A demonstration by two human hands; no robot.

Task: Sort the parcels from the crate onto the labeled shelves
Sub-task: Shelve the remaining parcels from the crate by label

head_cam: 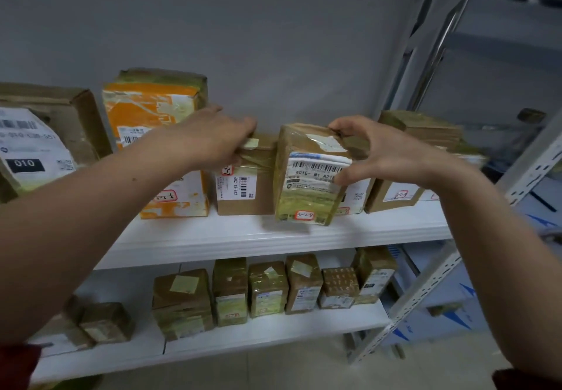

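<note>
At the front edge of the upper shelf (231, 239), the right hand (387, 154) pinches the taped parcel (305, 190), thumb on its label, fingers over its top. Just left, the left hand (213, 137) clasps the brown box (243, 198); steady it while sliding the parcel straight back.

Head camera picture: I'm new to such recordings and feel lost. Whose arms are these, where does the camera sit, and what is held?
No machine here: a person wears the camera on the head, so you look along their own arms. The right hand has its grip on a taped parcel labelled 501E, at the front of the upper shelf. The left hand holds the top of the brown box beside it. More parcels stand on the lower shelf.
</note>
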